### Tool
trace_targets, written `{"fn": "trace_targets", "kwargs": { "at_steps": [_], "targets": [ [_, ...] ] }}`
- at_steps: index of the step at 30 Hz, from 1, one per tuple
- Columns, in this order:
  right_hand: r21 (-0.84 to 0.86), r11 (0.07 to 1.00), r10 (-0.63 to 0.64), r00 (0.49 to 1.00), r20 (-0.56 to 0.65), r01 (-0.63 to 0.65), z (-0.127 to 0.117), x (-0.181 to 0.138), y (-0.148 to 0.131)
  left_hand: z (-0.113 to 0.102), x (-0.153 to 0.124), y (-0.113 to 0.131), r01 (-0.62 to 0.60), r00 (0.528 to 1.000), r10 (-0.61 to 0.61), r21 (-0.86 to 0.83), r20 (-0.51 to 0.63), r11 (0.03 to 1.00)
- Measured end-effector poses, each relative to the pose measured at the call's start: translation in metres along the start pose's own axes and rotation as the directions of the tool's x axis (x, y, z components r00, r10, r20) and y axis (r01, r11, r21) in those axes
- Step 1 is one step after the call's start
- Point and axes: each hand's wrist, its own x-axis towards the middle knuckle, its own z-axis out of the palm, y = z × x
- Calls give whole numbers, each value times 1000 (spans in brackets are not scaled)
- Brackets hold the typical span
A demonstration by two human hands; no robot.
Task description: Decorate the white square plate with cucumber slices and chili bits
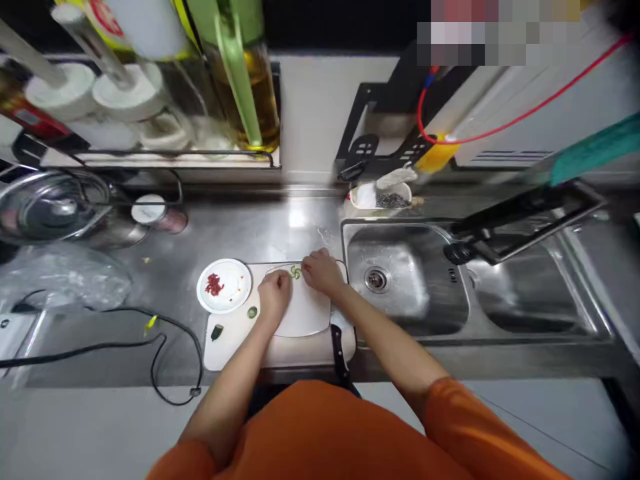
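Observation:
Several small green slices (295, 272) lie between my hands on a pale, dark-rimmed plate or mat (305, 313), which rests on a white cutting board (227, 357). My left hand (274, 293) is closed just left of the slices. At their right is my right hand (320, 270), its fingers curled together. Whatever either hand pinches is hidden. A green round piece (252, 312) and a dark green chunk (217, 332) sit on the board's left side. A black-handled knife (339, 350) lies along its right edge.
A white plate (239, 299) with chopped red bits overlaps the board's upper left. To the right is a double steel sink (400, 307). A black cable (165, 320) and a clear plastic bag (65, 273) lie left. Bottles and jars fill the rack (225, 160) above.

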Motion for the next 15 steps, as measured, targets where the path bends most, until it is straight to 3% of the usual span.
{"fn": "trace_targets", "kwargs": {
  "at_steps": [6, 10, 15],
  "targets": [
    [18, 996, 86, 996, -29, -85, 1, -33, 0, -49, -12, -25, 8, 1000, -6, 47, -26, 999],
    [88, 989, 115, 993, 3, -115, 12, -68, -9, -80, -37, -51, 90, 996, -89, 130, -18, 987],
    [123, 982, 137, 989, 54, -143, 27, -101, -29, -89, -66, -72, 149, 984, -166, 207, 68, 967]
  ]
}}
